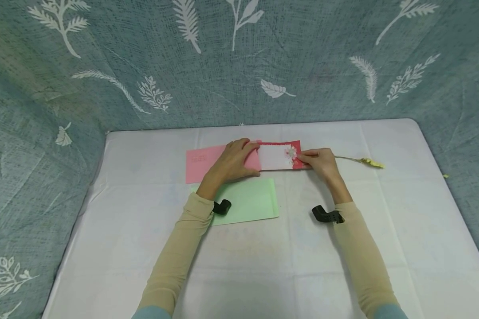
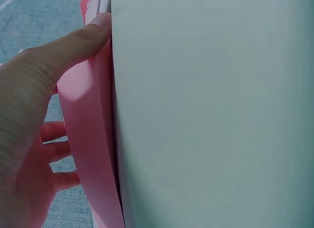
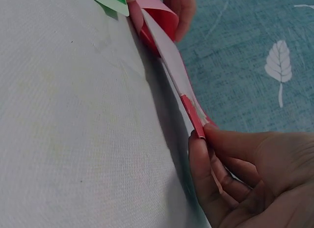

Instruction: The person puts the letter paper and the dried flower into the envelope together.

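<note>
Right wrist view: pinching the card at its red end, between thumb and fingers of the right hand. In the head view, gripping the pink envelope near its mouth with the left hand, with thumb toward the near edge and fingers toward the far one. Partly inside that mouth, partly out in the open, for the card. Best, probably, to hold card and opening in line, let the mouth bow apart, and pinch lightly to avoid creasing. Mind the green envelope on the near side and the yellow flower farther right, on the white cloth.
</note>
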The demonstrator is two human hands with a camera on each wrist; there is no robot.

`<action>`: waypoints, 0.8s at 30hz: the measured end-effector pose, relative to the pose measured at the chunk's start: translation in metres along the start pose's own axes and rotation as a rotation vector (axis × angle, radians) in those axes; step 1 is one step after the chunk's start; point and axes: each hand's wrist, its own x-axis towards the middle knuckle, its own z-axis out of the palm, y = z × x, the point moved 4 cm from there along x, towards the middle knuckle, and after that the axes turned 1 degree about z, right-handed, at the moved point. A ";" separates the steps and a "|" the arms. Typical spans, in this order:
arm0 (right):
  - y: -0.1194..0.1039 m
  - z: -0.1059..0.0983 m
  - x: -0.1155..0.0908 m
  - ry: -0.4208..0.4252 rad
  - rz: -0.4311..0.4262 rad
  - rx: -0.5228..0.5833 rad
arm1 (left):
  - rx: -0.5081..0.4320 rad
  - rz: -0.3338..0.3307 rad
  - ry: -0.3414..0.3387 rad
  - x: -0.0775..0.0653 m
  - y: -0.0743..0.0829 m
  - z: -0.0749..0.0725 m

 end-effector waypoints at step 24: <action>-0.007 0.023 0.004 -0.058 -0.065 0.066 | -0.014 -0.010 -0.003 -0.002 0.001 0.002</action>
